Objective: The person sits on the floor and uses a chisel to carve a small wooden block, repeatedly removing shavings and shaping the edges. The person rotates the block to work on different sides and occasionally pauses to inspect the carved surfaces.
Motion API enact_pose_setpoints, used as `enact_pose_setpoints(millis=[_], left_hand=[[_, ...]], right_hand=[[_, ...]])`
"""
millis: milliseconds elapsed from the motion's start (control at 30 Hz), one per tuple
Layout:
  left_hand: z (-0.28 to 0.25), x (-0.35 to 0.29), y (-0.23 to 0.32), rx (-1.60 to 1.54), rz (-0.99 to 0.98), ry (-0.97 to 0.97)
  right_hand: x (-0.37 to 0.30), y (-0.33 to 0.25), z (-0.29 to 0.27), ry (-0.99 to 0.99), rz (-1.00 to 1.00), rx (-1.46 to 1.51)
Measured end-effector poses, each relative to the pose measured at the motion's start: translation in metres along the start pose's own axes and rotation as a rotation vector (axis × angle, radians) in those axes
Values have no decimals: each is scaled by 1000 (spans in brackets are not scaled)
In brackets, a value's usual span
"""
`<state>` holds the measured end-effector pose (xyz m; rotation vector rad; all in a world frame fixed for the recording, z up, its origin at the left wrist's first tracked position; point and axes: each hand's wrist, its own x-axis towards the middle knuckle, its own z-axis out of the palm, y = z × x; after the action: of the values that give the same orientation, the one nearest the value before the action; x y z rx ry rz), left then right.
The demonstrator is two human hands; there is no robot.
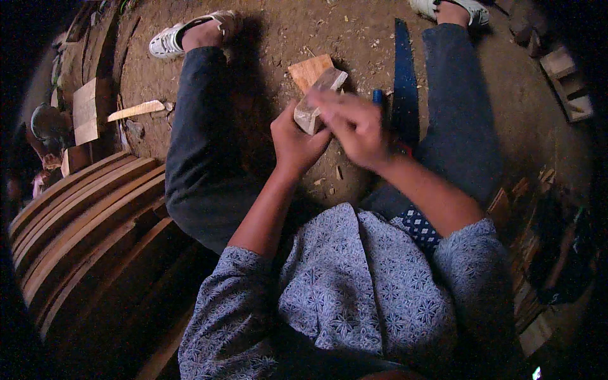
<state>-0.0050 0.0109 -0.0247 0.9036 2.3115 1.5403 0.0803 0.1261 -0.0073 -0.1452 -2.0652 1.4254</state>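
Note:
My left hand (pixel 300 143) is wrapped round the near end of a small pale wooden block (pixel 309 119), which is tilted between my legs. Across the block's top lie the fingers of my right hand (pixel 360 130), smeared by motion, so whether they grip anything is unclear. The far end of the block pokes out past those fingers. Just beyond it, a flat orange-brown piece of wood (pixel 310 68) rests on the ground. To the right of my right hand lies a hand saw with a dark blue blade (pixel 405 76). A short blue cylinder-shaped thing (pixel 378 96) shows beside it, partly hidden.
Long stacked boards (pixel 95 196) fill the left side. Nearby are an upright wood offcut (pixel 87 111) and a pale wooden strip (pixel 136 110). A notched wooden block (pixel 567 82) sits at the far right, with wood scraps (pixel 500 209) nearer me. Shavings litter the dirt floor (pixel 304 28).

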Motion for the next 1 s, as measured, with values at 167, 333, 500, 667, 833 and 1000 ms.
enact_pose_setpoints(millis=[167,333,500,667,833,1000], left_hand=[[-1,1,-4,-24,7,-8],[3,-2,-13,-26,-8,5],[-1,5,0,-12,11,29],[2,3,-2,-96,6,-10],[-2,3,2,-67,-20,-27],[-1,2,0,-34,-9,7]], right_hand=[[24,40,-26,88,443,217],[2,11,-8,-31,167,79],[7,6,-7,-27,166,63],[18,50,-23,127,404,187],[5,4,-16,-136,141,33],[16,29,-37,127,418,115]])
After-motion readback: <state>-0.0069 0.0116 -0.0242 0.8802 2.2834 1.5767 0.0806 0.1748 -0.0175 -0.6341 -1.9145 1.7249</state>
